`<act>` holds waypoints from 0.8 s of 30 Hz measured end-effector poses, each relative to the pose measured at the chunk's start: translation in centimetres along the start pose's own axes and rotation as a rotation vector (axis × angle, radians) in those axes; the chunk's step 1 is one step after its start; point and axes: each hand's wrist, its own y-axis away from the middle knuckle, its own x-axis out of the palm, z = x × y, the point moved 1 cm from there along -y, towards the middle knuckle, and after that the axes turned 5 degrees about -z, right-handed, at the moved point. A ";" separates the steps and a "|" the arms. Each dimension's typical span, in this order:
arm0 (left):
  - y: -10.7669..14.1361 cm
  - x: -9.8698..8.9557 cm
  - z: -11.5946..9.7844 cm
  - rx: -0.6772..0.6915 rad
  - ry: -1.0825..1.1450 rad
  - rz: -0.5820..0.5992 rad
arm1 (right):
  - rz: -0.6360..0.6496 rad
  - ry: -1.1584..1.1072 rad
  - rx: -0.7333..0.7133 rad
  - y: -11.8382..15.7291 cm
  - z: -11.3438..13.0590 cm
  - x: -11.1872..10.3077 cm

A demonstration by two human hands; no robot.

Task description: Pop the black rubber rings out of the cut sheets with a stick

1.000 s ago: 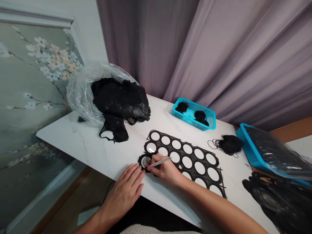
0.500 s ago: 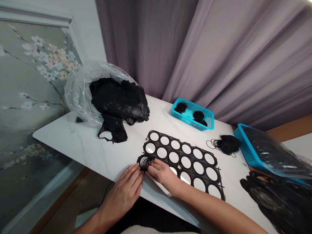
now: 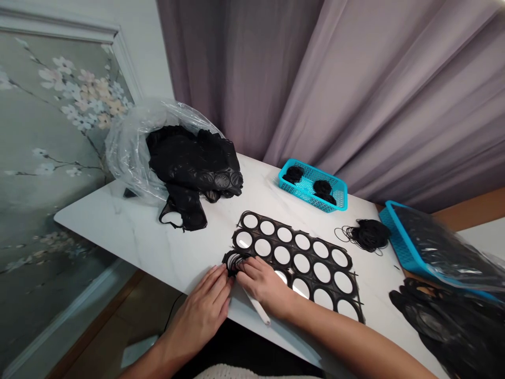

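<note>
A black sheet with rows of round holes (image 3: 292, 255) lies on the white table. My left hand (image 3: 209, 295) rests flat at its near left corner, fingers stretched out with the tips on the rim of the corner hole. My right hand (image 3: 262, 284) is closed round a slim white pen-like tool (image 3: 258, 308); its tip is hidden by the fingers. Beside those fingers, several thin black rings (image 3: 235, 261) lie bunched in the corner hole. Whether the right fingertips also grip some rings is hidden.
A clear plastic bag (image 3: 132, 152) spills black rubbery sheets (image 3: 193, 158) at the left. A blue basket (image 3: 331, 206) holds black ring bundles at the back. Loose black rings (image 3: 371, 234) lie near another blue basket (image 3: 400, 242) at the right, with black scraps (image 3: 445, 321) closer in.
The white tool has swung in my right hand, its rear end now lower and left, more upright. My left hand stays in place.
</note>
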 end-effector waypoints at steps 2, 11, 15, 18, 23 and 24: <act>0.1 0.3 0.0 -0.013 0.003 -0.012 | -0.055 0.064 0.050 -0.7 -1.4 -0.9; -0.7 -0.7 0.3 0.000 -0.002 -0.018 | -0.428 -0.264 0.789 0.1 -10.8 -5.9; -2.7 -1.4 0.6 -0.094 0.131 -0.007 | -0.363 -0.925 0.911 1.5 -8.6 -4.8; -4.5 -1.1 0.4 -0.087 0.179 -0.009 | -0.359 -1.260 0.978 1.7 -6.8 -4.3; -5.5 0.0 -0.7 0.025 0.197 0.058 | -0.392 -1.605 1.036 2.0 -6.2 -4.1; -5.4 0.2 -0.9 0.045 0.195 0.071 | -0.393 -1.647 1.045 2.2 -6.1 -4.1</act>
